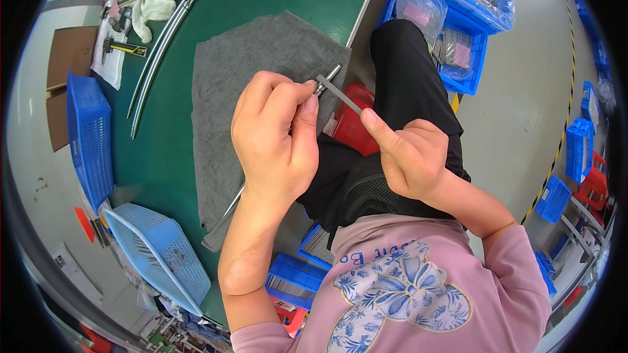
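Green bench: blue basket at left edge, then long rods; grey cloth beside right edge. Near that edge, pinched in left hand, steel rod; across it, flat strip, held in right hand, forefinger outstretched.

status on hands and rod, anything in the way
Left hand pinching metal rod. Right hand holding flat grey strip up at the rod. Nothing visibly blocking either hand.

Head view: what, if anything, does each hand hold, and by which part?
The left hand pinches a shiny metal rod near its upper end. The right hand holds a flat grey strip by its lower end, mostly hidden in the grip.
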`<state>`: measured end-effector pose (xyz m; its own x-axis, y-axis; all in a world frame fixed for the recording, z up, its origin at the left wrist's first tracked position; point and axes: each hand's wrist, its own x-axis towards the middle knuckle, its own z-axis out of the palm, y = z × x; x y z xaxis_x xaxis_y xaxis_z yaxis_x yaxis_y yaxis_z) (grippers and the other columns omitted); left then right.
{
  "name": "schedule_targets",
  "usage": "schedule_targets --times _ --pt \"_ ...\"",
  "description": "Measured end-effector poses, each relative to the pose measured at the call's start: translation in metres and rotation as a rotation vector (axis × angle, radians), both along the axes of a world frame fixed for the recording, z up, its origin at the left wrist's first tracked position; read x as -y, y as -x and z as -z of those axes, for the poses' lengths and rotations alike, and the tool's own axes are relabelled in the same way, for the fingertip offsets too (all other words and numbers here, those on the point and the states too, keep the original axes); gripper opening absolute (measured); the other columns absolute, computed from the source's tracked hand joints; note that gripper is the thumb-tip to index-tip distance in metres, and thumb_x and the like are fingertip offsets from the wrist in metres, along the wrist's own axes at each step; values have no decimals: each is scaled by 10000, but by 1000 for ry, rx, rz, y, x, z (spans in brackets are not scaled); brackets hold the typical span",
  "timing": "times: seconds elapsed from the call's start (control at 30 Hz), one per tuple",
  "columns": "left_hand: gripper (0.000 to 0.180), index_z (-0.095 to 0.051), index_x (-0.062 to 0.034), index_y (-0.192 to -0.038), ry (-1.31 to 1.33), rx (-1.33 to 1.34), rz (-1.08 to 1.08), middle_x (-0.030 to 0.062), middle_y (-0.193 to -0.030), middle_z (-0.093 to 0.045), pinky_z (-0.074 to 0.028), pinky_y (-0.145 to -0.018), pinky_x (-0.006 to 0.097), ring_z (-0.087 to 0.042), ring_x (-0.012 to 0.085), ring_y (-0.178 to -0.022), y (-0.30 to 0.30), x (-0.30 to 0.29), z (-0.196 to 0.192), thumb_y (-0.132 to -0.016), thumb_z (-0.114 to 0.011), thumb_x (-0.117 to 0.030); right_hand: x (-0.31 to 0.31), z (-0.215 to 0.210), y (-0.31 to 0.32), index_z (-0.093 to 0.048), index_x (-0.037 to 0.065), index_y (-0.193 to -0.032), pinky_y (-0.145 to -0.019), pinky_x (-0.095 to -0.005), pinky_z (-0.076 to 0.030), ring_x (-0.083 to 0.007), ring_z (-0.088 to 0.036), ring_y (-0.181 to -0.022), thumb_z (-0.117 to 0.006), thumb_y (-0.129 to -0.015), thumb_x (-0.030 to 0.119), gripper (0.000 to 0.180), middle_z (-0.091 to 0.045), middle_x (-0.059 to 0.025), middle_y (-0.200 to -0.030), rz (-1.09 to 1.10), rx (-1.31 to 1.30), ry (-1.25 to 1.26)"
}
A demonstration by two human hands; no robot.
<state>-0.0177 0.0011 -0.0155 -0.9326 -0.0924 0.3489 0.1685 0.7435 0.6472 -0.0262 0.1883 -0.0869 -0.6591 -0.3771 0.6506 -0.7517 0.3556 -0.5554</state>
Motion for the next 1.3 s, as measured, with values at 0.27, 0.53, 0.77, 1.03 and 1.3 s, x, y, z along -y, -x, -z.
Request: schedule_targets --times 0.27,0.53,0.77,1.03,1.3 --pt "114 -614 0 -781 26 -66 51 96 -754 -558 -433 -565 347 -548 271 -639 4 -1 3 -711 -665 74 12 -35 9 -669 34 -1197 -461 -297 -346 -167 -403 -414 -614 -582 -32 621 -368 0 -512 28 -51 -249" --pt "131 -585 1 -750 38 -65 40 93 -742 -556 -434 -566 350 -543 277 -650 5 -4 2 -695 -677 78 13 -28 17 -678 38 -1188 -458 -295 -340 -149 -383 -411 -607 -567 -2 626 -339 6 -507 34 -124 -296" --pt "131 -582 2 -743 40 -62 27 94 -733 -555 -426 -558 356 -535 278 -638 7 -2 2 -695 -677 78 1 -25 11 -672 21 -1190 -469 -293 -348 -149 -396 -437 -612 -593 3 601 -359 3 -535 -7 -98 -370" --pt "144 -577 -2 -736 53 -42 28 93 -725 -549 -421 -549 349 -531 270 -626 2 -4 1 -691 -684 83 2 -33 9 -670 66 -1193 -476 -261 -337 -113 -408 -437 -640 -684 58 510 -368 31 -545 0 -99 -423" --pt "158 -575 -12 -736 70 -58 41 89 -725 -549 -409 -533 345 -520 263 -610 3 -3 1 -684 -689 84 8 -27 14 -679 19 -1175 -455 -289 -339 -147 -394 -429 -630 -560 -5 618 -345 0 -527 -13 -90 -270"
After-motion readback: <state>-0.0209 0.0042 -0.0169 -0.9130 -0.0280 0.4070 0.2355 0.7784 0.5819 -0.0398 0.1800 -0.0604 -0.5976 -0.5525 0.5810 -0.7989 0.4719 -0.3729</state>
